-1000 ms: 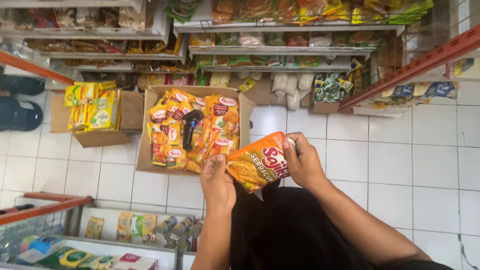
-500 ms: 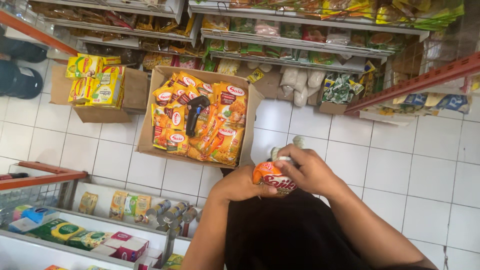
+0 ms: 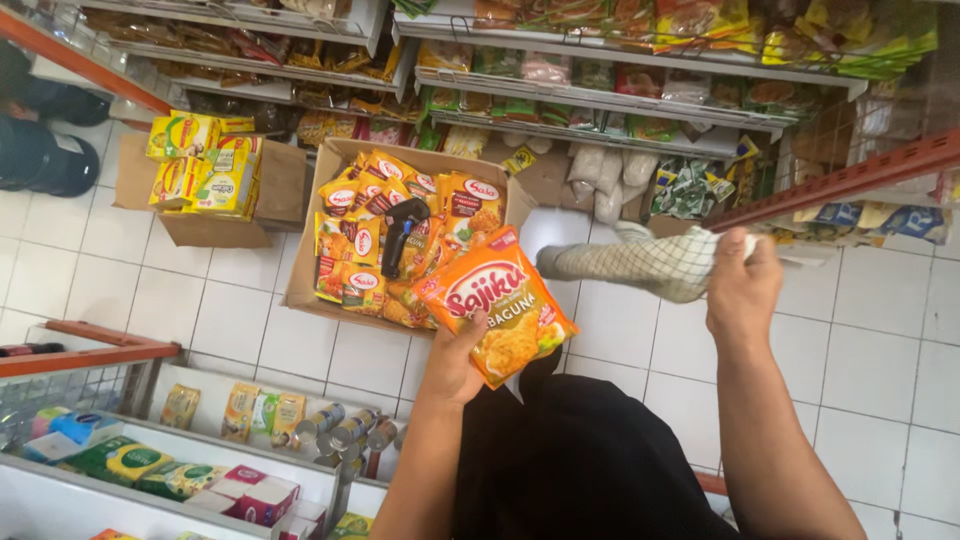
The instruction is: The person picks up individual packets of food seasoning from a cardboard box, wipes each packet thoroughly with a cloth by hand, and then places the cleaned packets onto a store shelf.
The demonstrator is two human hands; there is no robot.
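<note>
The left hand (image 3: 455, 360) is closed around the lower edge of an orange plastic seasoning packet (image 3: 497, 305), at four o'clock from the open cardboard box (image 3: 310, 270). The right hand (image 3: 740, 285) clutches a checked cloth (image 3: 640, 265). Held only by one edge, the packet could slip to the tiled floor (image 3: 880, 400).

- Left hand (image 3: 455, 355): raised in front of the torso, palm turned up and away, thumb and fingers closed in a pinch grip at the lower edge of what it holds.
- Left forearm: bare, rising steeply from the lower frame edge, wrist bent slightly back.
- Right hand (image 3: 742, 285): higher and out to the right, fingers curled shut in a fist-like grip, back of hand toward the camera.
- Right forearm: bare, running diagonally up from the lower right.
- Hands well apart.
</note>
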